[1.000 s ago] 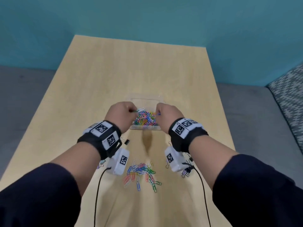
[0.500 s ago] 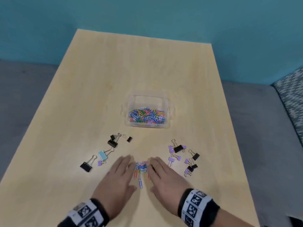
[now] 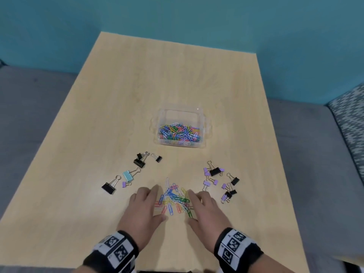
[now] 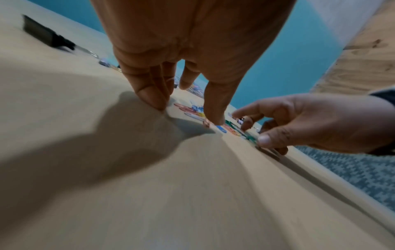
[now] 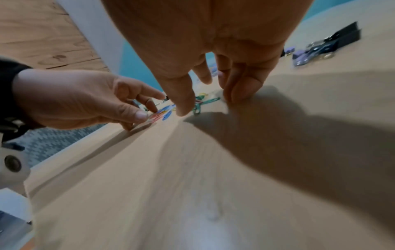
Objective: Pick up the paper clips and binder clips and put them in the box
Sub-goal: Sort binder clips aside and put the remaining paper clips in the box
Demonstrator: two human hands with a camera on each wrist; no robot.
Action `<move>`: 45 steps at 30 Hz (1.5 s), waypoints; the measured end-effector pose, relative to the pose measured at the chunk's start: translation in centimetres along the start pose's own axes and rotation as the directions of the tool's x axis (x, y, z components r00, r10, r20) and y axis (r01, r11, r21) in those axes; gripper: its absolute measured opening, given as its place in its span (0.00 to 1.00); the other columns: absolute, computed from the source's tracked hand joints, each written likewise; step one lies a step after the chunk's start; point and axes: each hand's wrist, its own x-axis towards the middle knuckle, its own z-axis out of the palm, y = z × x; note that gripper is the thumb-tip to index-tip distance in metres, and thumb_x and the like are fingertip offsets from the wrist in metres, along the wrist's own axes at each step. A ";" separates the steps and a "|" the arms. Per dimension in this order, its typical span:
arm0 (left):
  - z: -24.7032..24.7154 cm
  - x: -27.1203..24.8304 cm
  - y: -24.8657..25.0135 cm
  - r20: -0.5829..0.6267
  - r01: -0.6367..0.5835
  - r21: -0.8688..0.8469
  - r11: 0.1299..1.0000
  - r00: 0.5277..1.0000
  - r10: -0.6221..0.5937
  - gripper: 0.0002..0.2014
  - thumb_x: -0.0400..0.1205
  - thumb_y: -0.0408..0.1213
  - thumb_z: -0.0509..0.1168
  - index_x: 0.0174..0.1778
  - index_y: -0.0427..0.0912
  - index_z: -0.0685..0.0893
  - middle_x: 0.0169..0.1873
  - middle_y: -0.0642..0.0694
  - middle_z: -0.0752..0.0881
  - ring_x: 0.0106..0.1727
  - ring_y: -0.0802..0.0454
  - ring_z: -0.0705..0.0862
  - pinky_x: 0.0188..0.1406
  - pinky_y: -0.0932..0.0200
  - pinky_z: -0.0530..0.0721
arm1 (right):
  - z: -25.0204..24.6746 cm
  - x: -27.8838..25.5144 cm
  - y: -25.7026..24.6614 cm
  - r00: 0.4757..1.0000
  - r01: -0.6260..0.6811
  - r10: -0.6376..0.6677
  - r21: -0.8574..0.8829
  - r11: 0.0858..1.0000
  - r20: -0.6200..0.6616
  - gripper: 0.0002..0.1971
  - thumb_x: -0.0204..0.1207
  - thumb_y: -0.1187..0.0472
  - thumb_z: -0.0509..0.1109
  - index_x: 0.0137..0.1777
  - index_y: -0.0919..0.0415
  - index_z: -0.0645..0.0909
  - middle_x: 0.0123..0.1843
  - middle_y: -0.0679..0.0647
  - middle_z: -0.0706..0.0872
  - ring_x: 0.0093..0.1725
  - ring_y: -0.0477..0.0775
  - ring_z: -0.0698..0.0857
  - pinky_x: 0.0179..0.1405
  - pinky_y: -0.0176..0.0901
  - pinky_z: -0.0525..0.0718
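A small pile of coloured paper clips [image 3: 174, 198] lies on the wooden table near me. My left hand [image 3: 144, 206] rests on the table at the pile's left and my right hand [image 3: 202, 207] at its right, fingers spread, tips touching the table beside the clips. Neither hand holds anything. The clear plastic box [image 3: 182, 113] stands further back, with many coloured paper clips inside. Binder clips lie in two groups: black, blue and purple ones [image 3: 128, 175] at the left, black and purple ones [image 3: 220, 180] at the right. In the wrist views the fingertips [image 4: 149, 96] [image 5: 241, 91] press the table beside the clips.
The table [image 3: 167, 71] stretches bare behind the box to a teal wall. Grey floor lies on both sides, and a patterned cushion [image 3: 350, 119] shows at the right edge. The table's near edge runs just under my wrists.
Both hands left the box, came back to the near pile and now lie flat either side of it. Since half a second ago they have spread slightly apart, showing more clips.
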 end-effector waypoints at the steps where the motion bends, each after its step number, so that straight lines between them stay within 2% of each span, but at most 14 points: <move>1: 0.2 0.6 0.4 -0.002 -0.012 0.012 1.000 1.000 0.012 0.37 0.72 0.51 0.71 0.75 0.54 0.62 0.58 0.53 0.68 0.55 0.50 0.70 0.55 0.57 0.75 | 0.2 0.7 -0.4 1.000 0.002 -0.002 0.009 1.000 -0.010 0.35 0.78 0.52 0.66 0.80 0.47 0.52 0.69 0.50 0.64 0.63 0.53 0.70 0.60 0.43 0.77; 5: 0.8 3.2 1.5 -0.015 0.000 0.017 1.000 1.000 0.001 0.28 0.74 0.43 0.69 0.69 0.55 0.68 0.53 0.52 0.68 0.51 0.48 0.73 0.50 0.53 0.79 | 1.0 4.1 -1.7 0.999 0.001 -0.002 -0.023 1.000 -0.036 0.30 0.77 0.57 0.67 0.77 0.50 0.59 0.63 0.53 0.66 0.58 0.57 0.72 0.53 0.49 0.81; 11: 0.8 5.1 1.7 -0.026 -0.038 0.073 0.997 0.999 0.040 0.11 0.76 0.34 0.63 0.52 0.50 0.79 0.46 0.50 0.71 0.44 0.48 0.77 0.42 0.53 0.80 | 0.5 6.2 -2.3 0.999 -0.001 -0.002 -0.069 0.998 -0.037 0.14 0.75 0.68 0.61 0.60 0.56 0.73 0.57 0.56 0.69 0.52 0.59 0.74 0.44 0.55 0.83; 15: 0.5 5.0 2.1 -0.016 -0.091 0.176 0.980 0.995 0.095 0.08 0.74 0.29 0.64 0.42 0.48 0.78 0.39 0.50 0.68 0.35 0.50 0.68 0.32 0.57 0.68 | 0.0 6.1 -2.2 1.000 0.017 -0.018 -0.110 0.994 -0.006 0.15 0.71 0.74 0.60 0.55 0.57 0.73 0.54 0.56 0.70 0.48 0.60 0.75 0.41 0.55 0.81; 18: 0.5 4.7 2.2 -0.002 -0.120 0.221 0.968 0.992 0.123 0.10 0.73 0.27 0.64 0.44 0.48 0.77 0.39 0.50 0.65 0.35 0.50 0.65 0.31 0.56 0.66 | -0.6 5.9 -2.2 0.999 0.034 -0.032 -0.097 0.995 0.022 0.16 0.71 0.75 0.60 0.55 0.57 0.74 0.54 0.57 0.71 0.44 0.57 0.72 0.38 0.51 0.75; 22: 0.5 4.6 1.9 0.002 -0.105 0.218 0.970 0.994 0.107 0.08 0.74 0.29 0.67 0.43 0.46 0.77 0.38 0.50 0.67 0.33 0.50 0.65 0.30 0.55 0.66 | -1.4 5.6 -2.3 0.999 0.038 -0.036 -0.081 0.996 0.023 0.14 0.72 0.76 0.60 0.53 0.60 0.75 0.52 0.58 0.72 0.36 0.56 0.66 0.34 0.47 0.66; 26: 0.3 4.5 1.9 -0.027 -0.044 0.152 0.987 0.998 0.049 0.06 0.74 0.30 0.68 0.36 0.43 0.78 0.36 0.49 0.72 0.28 0.47 0.72 0.26 0.57 0.67 | -1.4 5.6 -2.0 1.000 -0.001 0.002 -0.051 0.999 0.012 0.11 0.74 0.74 0.61 0.42 0.56 0.67 0.45 0.52 0.68 0.29 0.52 0.65 0.25 0.43 0.62; 29: 0.1 4.4 1.7 -0.055 0.027 0.040 0.999 0.998 -0.025 0.04 0.80 0.36 0.63 0.40 0.43 0.81 0.39 0.49 0.75 0.34 0.46 0.78 0.31 0.57 0.71 | -1.4 5.7 -1.5 0.999 -0.048 0.049 0.075 0.996 -0.008 0.06 0.76 0.70 0.61 0.41 0.58 0.73 0.44 0.52 0.73 0.36 0.57 0.76 0.34 0.50 0.78; 32: -0.5 4.4 1.5 -0.040 0.078 -0.083 0.994 0.996 -0.081 0.05 0.78 0.36 0.63 0.41 0.47 0.85 0.39 0.50 0.79 0.38 0.48 0.81 0.37 0.55 0.78 | -1.6 5.9 -0.7 0.995 -0.099 0.102 0.218 0.971 -0.002 0.05 0.76 0.66 0.63 0.41 0.56 0.77 0.44 0.52 0.78 0.40 0.57 0.81 0.43 0.53 0.82; 35: -1.3 4.4 1.3 -0.023 0.112 -0.173 0.979 0.993 -0.117 0.05 0.76 0.36 0.66 0.38 0.49 0.86 0.38 0.52 0.80 0.37 0.50 0.83 0.39 0.56 0.80 | -2.2 5.9 -0.4 0.980 -0.190 0.196 0.422 0.887 0.030 0.07 0.72 0.69 0.63 0.38 0.57 0.77 0.37 0.50 0.79 0.34 0.55 0.83 0.36 0.49 0.86; 37: -2.3 4.5 1.5 -0.012 0.121 -0.224 0.967 0.992 -0.127 0.04 0.76 0.36 0.67 0.37 0.49 0.86 0.36 0.52 0.82 0.35 0.53 0.83 0.37 0.58 0.79 | -3.1 6.0 -0.6 0.962 -0.261 0.262 0.573 0.776 0.084 0.07 0.71 0.71 0.63 0.36 0.59 0.77 0.31 0.50 0.78 0.27 0.53 0.82 0.26 0.43 0.83; 39: -3.8 5.1 2.0 0.003 0.129 -0.322 0.938 0.991 -0.135 0.04 0.76 0.37 0.68 0.35 0.48 0.85 0.31 0.51 0.83 0.30 0.53 0.84 0.34 0.56 0.81 | -4.6 6.7 -0.8 0.946 -0.298 0.302 0.681 0.669 0.117 0.09 0.70 0.73 0.63 0.36 0.60 0.78 0.29 0.53 0.80 0.24 0.51 0.81 0.25 0.41 0.79; 42: -6.6 7.7 2.6 -0.059 0.104 -0.387 0.916 0.989 -0.137 0.06 0.75 0.37 0.70 0.32 0.46 0.85 0.22 0.51 0.82 0.23 0.52 0.81 0.32 0.54 0.83 | -7.6 9.1 -0.8 0.940 -0.254 0.338 0.752 0.609 0.044 0.11 0.68 0.73 0.63 0.33 0.55 0.78 0.26 0.55 0.82 0.23 0.52 0.83 0.27 0.49 0.77; 45: -9.3 11.7 3.7 -0.194 0.026 -0.299 0.954 0.977 -0.087 0.02 0.74 0.36 0.70 0.36 0.46 0.86 0.29 0.48 0.85 0.32 0.45 0.83 0.38 0.53 0.82 | -11.1 12.2 -1.0 0.925 -0.146 0.365 0.787 0.599 -0.106 0.13 0.70 0.76 0.62 0.33 0.57 0.76 0.26 0.56 0.80 0.25 0.55 0.81 0.28 0.51 0.83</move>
